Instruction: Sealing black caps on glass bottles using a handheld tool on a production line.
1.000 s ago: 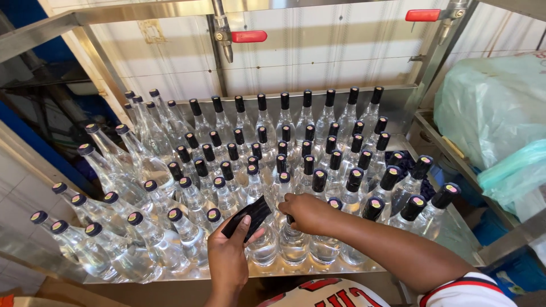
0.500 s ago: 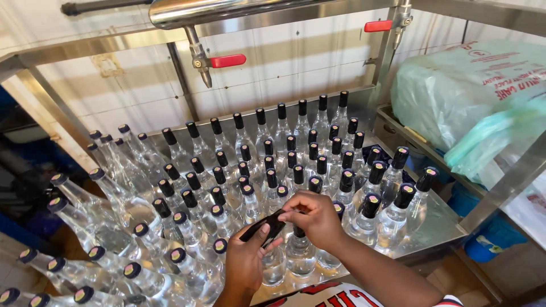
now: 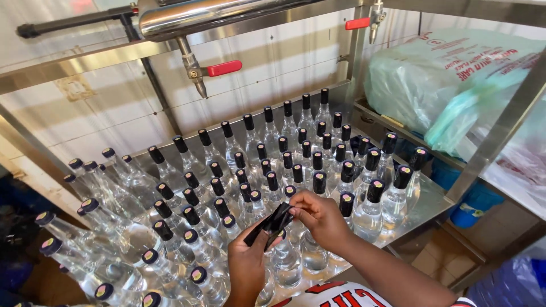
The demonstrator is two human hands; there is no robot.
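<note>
Lower centre: left hand clenched on stack of black sleeves — right hand pinching one free. Best peel singly, seating squarely over nearest capped bottle.

Bright, even light falls from above — a hard glare streaks the steel pipe at the top of the frame. Small highlights glint on the clear bottles. My hands look sharp; the lower left corner sinks dark, and straight lines bow at the edges.
</note>
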